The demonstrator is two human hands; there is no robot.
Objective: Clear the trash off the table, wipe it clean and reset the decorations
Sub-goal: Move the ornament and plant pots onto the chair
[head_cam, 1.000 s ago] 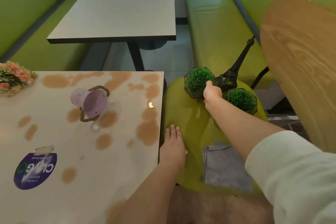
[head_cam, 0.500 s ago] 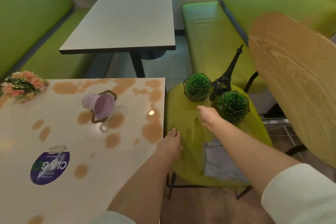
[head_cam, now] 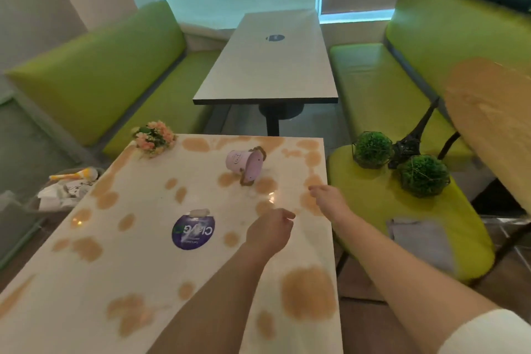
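Note:
The white table (head_cam: pixel 149 238) is covered with brown spill stains. A small pink bucket (head_cam: pixel 245 164) with a rope handle lies tipped on its side near the table's far right. A pink flower bunch (head_cam: pixel 154 137) sits at the far left corner. My left hand (head_cam: pixel 270 231) hovers over the table with loosely curled fingers, holding nothing. My right hand (head_cam: pixel 327 200) is over the table's right edge, empty, fingers relaxed. On the green chair seat (head_cam: pixel 370 204) to the right stand two green ball plants (head_cam: pixel 372 149) (head_cam: pixel 423 175), a black tower figurine (head_cam: pixel 413 135) and a grey cloth (head_cam: pixel 422 240).
A bin of trash (head_cam: pixel 67 188) stands left of the table. A blue round sticker (head_cam: pixel 194 232) with a white scrap (head_cam: pixel 198 212) at its top lies mid-table. A wooden chair back (head_cam: pixel 494 129) is at right. Another table (head_cam: pixel 273 60) and green benches stand beyond.
My right hand let go of the ball plant on the chair and moved left over the table edge. My left hand lifted off the seat and came over the table. The view tilted up.

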